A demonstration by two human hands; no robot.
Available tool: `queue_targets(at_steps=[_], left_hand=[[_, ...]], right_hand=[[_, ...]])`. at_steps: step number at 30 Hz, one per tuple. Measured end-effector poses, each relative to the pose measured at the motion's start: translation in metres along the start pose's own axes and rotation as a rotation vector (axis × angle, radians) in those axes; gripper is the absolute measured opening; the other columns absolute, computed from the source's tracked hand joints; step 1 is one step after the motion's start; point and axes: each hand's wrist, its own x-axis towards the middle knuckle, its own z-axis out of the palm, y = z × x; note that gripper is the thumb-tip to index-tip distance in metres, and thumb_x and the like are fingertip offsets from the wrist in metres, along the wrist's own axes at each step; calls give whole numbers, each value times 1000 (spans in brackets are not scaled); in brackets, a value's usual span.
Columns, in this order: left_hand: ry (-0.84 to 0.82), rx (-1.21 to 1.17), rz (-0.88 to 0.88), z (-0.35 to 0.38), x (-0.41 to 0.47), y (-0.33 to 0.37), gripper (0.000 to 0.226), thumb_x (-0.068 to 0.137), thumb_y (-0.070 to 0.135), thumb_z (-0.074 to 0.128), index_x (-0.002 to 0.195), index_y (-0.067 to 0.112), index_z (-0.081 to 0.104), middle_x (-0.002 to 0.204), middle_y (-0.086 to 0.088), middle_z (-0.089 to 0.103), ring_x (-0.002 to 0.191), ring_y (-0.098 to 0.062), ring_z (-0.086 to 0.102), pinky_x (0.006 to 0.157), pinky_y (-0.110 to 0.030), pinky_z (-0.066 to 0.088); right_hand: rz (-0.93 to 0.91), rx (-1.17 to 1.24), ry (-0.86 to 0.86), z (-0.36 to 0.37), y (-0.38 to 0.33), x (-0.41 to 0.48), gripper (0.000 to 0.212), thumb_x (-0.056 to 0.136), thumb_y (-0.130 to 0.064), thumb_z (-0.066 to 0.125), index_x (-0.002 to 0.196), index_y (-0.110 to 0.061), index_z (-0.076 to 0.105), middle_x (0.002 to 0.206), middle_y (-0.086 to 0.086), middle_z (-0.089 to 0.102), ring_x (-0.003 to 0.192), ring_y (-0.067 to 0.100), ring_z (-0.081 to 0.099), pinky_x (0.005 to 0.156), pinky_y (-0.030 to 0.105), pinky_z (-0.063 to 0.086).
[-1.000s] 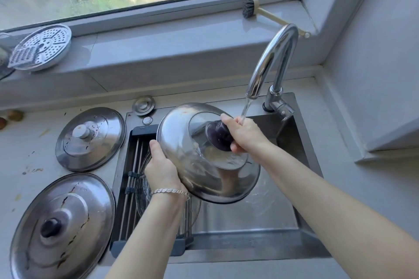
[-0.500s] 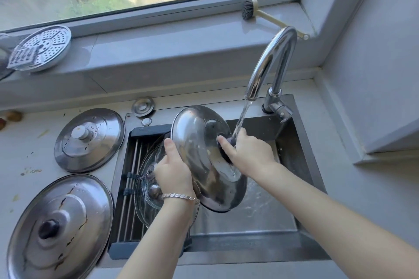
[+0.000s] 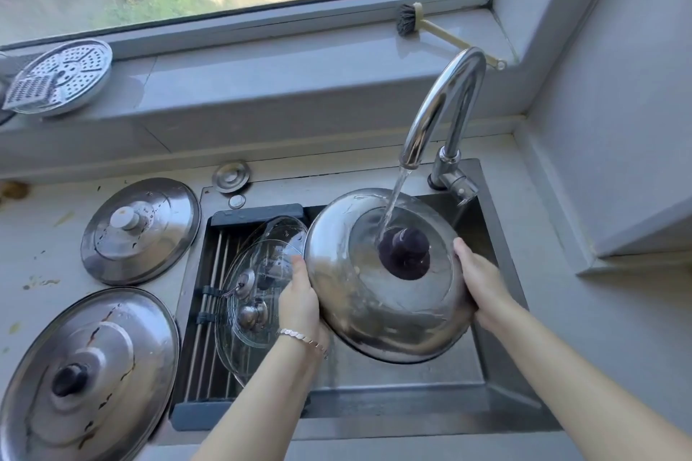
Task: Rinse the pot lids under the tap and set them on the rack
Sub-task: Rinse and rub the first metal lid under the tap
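While water (image 3: 394, 204) from the tap (image 3: 442, 105) is striking its dark knob (image 3: 404, 254), the left hand (image 3: 299, 305) and right hand (image 3: 483, 284) are gripping the steel lid (image 3: 374, 303) by opposite edges over the sink (image 3: 393, 404). The rack (image 3: 208, 344), carrying glass lids (image 3: 258, 273), is lying just leftward, nearest the left hand.

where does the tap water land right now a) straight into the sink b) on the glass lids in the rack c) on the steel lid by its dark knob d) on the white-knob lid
c: the stream from the tap hits the steel lid at its dark knob, left hand and right hand gripping its rim.
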Motion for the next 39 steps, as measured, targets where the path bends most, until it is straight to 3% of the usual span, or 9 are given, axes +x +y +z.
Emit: queue_targets(at_steps=[4,8,11,14,17,20,25,31,39], left_hand=[[-32,-12,-167,8,-13,-3,47,98,39,33,120,2,53,106,-8,61,98,-27,59,78,-35,46],[-154,-194,-306,11,-20,-2,51,95,51,30,108,9,57,124,-12,57,124,-34,48,98,-47,40],[-233,-303,-317,4,-11,7,61,93,58,26,113,9,57,100,-20,66,89,-33,65,81,-46,48],[-272,-443,-194,-3,3,25,58,95,53,25,101,9,62,78,-13,71,67,-24,68,73,-36,54],[-288,-379,-39,-6,7,45,47,95,44,34,106,9,64,105,-13,69,95,-27,66,90,-39,50],[-304,-221,50,-8,3,53,36,93,32,44,82,11,71,73,-3,73,66,-17,70,63,-25,58],[-213,116,252,5,-16,46,24,80,27,62,59,14,61,69,-3,59,67,-16,52,69,-28,40],[-470,491,712,21,-31,44,33,63,38,61,42,13,55,85,15,62,99,-4,52,86,-13,37],[-448,457,321,10,10,46,47,94,40,43,134,16,39,132,2,45,121,-16,46,107,-34,34]], right_hand=[[-356,-188,133,-10,-34,-9,29,85,-41,62,86,-12,67,84,3,68,89,22,63,82,35,49],[-576,-421,103,-10,-64,-24,53,76,-60,59,108,-18,64,107,-3,69,103,16,62,92,37,48],[-677,-334,53,-5,-73,-26,45,85,-54,55,114,-20,61,111,-4,67,105,12,61,96,36,48],[-500,-138,-48,2,-64,-16,55,85,-66,41,114,-24,61,117,-3,65,111,12,58,102,38,43],[-208,226,-213,9,-42,-7,54,93,-62,25,102,-27,65,103,-3,67,98,13,58,93,31,42],[61,392,-329,7,-20,-7,57,94,-60,18,101,-28,64,93,-7,70,94,12,59,83,33,43],[325,409,-386,-19,-6,-15,42,82,-40,52,107,-9,66,107,19,66,98,39,59,90,53,45],[475,169,-441,-37,6,-22,65,85,-54,46,99,6,66,79,23,69,62,30,69,57,36,60],[12,246,-337,-20,11,-21,119,29,-77,74,124,-11,51,107,21,68,93,32,69,66,40,59]])
